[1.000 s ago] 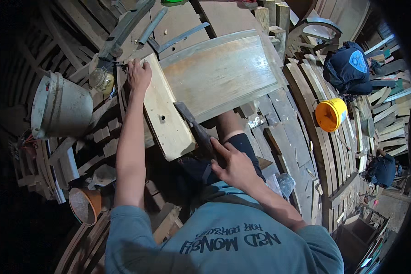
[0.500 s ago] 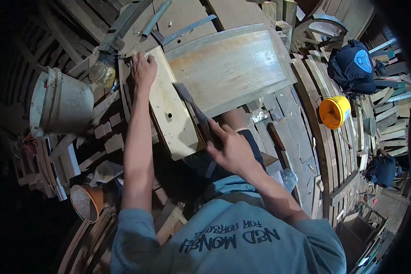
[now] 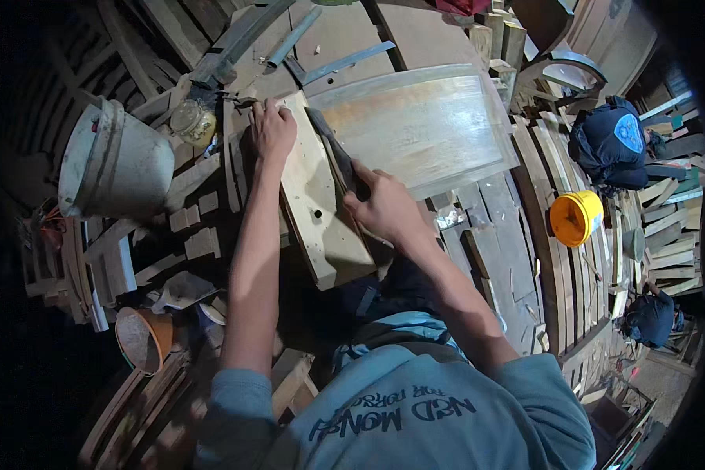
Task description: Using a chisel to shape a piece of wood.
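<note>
A long dark flat metal file (image 3: 330, 150) is gripped at its near end by the right hand (image 3: 384, 207), fingers clamped round it. Its long axis runs away up-left, lying along the pale wooden plank (image 3: 313, 211). The plank's far left edge is pressed by the left hand (image 3: 272, 129), fingers curled over it.
</note>
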The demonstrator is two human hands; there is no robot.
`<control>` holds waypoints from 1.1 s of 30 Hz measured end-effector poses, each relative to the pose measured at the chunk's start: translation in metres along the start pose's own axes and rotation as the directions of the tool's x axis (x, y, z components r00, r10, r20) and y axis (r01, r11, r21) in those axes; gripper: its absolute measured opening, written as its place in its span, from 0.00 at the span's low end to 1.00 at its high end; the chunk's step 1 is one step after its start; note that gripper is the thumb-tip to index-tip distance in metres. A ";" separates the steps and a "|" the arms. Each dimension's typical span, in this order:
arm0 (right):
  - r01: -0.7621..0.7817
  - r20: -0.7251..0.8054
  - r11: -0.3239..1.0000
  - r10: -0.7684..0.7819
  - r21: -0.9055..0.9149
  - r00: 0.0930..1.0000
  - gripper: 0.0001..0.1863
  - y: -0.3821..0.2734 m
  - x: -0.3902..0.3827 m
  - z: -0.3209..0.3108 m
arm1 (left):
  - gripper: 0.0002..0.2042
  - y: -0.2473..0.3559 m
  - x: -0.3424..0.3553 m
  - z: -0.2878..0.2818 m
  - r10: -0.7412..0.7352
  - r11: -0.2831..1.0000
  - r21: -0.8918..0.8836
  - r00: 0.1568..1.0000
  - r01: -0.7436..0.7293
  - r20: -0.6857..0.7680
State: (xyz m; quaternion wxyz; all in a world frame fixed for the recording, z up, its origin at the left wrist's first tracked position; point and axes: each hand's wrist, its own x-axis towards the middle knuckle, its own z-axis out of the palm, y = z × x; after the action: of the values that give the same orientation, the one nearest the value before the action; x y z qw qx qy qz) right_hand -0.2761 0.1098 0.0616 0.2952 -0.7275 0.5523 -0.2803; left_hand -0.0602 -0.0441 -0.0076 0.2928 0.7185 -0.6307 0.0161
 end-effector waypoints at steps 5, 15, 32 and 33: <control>-0.058 0.139 0.998 0.060 -0.017 0.988 0.32 -0.006 -0.037 -0.013 | 0.14 -0.017 -0.003 -0.018 -0.011 1.000 0.017 1.000 0.012 -0.022; -0.020 0.152 1.000 0.023 -0.016 0.988 0.33 0.001 -0.002 -0.014 | 0.14 -0.022 -0.003 -0.014 0.010 1.000 -0.029 0.998 -0.012 -0.062; -0.313 0.058 0.828 0.325 0.464 0.944 0.30 0.060 -0.092 -0.078 | 0.36 -0.016 -0.004 -0.005 -0.076 0.995 -0.056 0.987 0.085 0.138; -0.390 0.131 0.794 0.373 0.467 0.918 0.31 0.051 -0.106 -0.087 | 0.36 -0.013 -0.008 -0.003 -0.084 0.994 -0.058 0.987 0.092 0.138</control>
State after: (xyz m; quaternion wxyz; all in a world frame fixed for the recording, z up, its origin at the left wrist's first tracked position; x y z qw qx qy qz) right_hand -0.3970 0.1909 0.0733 0.5268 -0.5085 0.5947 -0.3322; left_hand -0.0487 -0.0354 -0.0136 0.2724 0.7354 -0.6170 -0.0658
